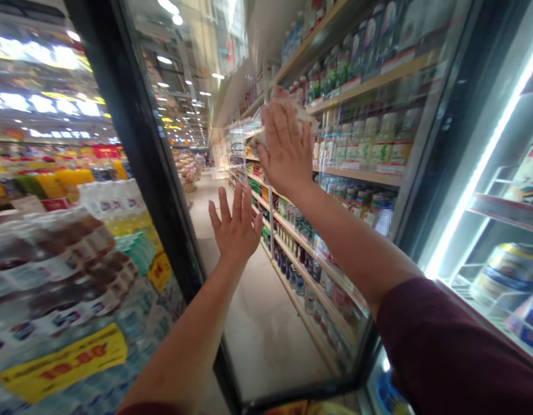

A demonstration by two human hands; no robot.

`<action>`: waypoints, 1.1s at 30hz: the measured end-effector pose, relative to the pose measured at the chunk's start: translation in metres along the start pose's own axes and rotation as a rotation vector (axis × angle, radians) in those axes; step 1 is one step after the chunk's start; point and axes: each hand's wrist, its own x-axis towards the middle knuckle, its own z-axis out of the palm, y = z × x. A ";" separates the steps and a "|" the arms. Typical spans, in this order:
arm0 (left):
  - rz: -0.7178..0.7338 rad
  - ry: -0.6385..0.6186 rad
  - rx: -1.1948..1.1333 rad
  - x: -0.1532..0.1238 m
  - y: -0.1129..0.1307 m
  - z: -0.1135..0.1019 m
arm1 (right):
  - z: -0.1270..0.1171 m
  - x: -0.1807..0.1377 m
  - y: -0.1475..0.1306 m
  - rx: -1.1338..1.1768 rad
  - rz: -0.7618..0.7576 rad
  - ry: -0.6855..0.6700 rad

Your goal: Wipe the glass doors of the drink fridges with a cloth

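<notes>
An open glass fridge door (249,323) stands in front of me, swung out from the cooler. My right hand (286,147) is pressed flat against the upper glass with a white cloth (307,118) under its palm and fingers. My left hand (236,227) is lower, fingers spread and flat against the same pane, holding nothing. Through the glass I see a shop aisle and shelves of bottles.
The door's black frame (132,138) runs down the left. A closed cooler door (54,242) on the left shows rows of bottles and yellow labels. On the right the lit cooler interior (504,253) holds wire shelves with tubs and cartons.
</notes>
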 end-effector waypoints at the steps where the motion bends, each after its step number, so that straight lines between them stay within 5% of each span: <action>1: 0.003 0.003 0.002 0.000 0.000 0.000 | 0.002 0.003 -0.007 0.032 -0.051 -0.008; 4: 0.015 0.019 0.022 0.000 -0.001 0.002 | 0.003 0.018 -0.014 0.154 -0.206 -0.066; 8: 0.023 0.024 0.026 -0.001 -0.002 0.002 | -0.012 0.054 0.016 0.166 -0.311 -0.147; 12: 0.024 0.022 0.029 -0.002 0.000 0.001 | -0.027 0.073 0.045 0.017 -0.016 0.000; 15: 0.017 0.022 0.031 -0.002 0.001 0.001 | -0.023 0.062 0.039 -0.012 0.101 0.074; 21: 0.005 0.004 0.015 -0.001 -0.001 0.001 | -0.024 0.052 0.031 0.150 -0.467 -0.298; 23: -0.001 -0.001 0.013 -0.001 -0.001 0.001 | -0.033 0.070 0.047 0.072 -0.387 -0.222; 28: -0.017 0.000 -0.026 -0.002 0.002 -0.001 | -0.044 0.117 0.064 -0.173 0.342 0.010; 30: -0.019 -0.004 -0.031 -0.002 0.004 -0.001 | -0.039 0.119 0.046 -0.192 0.382 -0.004; 33: -0.017 -0.013 -0.009 -0.002 0.004 -0.001 | -0.028 0.104 0.003 -0.174 0.143 -0.087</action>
